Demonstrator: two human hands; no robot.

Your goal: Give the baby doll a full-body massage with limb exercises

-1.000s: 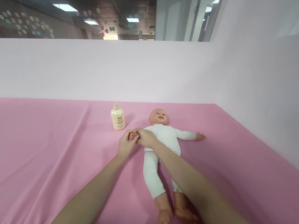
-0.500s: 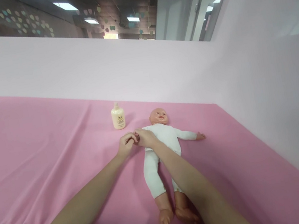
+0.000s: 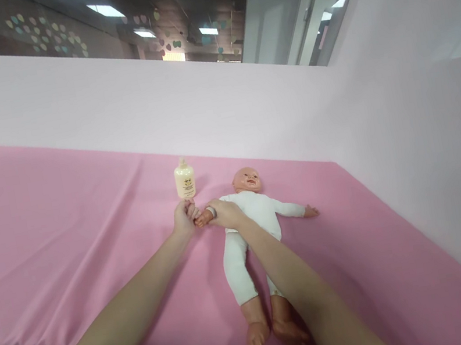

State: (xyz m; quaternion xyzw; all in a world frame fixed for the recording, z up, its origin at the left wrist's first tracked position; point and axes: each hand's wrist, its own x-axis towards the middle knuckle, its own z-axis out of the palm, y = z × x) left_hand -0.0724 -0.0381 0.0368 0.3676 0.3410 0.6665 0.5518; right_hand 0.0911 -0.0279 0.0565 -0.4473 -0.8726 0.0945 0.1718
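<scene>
A baby doll (image 3: pixel 258 209) in a white top and white leggings lies on its back, head toward the wall and bare feet toward me. My right hand (image 3: pixel 225 213) is wrapped round the doll's sleeved forearm on the left side, close to the wrist. The doll's brown hand (image 3: pixel 203 218) sticks out from that grip. Curled up at the doll's fingertips is my left hand (image 3: pixel 184 215), its fingers closed; whether a doll finger is inside them is hidden. Just beyond my left hand stands a cream bottle (image 3: pixel 185 181) with a pump top, upright.
Pink cloth (image 3: pixel 88 220) covers the table and shows folds on the left. A white wall (image 3: pixel 134 103) rises behind it, with a window (image 3: pixel 169 18) above. Another wall (image 3: pixel 427 133) borders the right side. The doll's other arm (image 3: pixel 293 208) stretches out to the right.
My left hand has slid a little left, away from my right hand, and the doll's hand now shows between them. My right hand stays on the forearm.
</scene>
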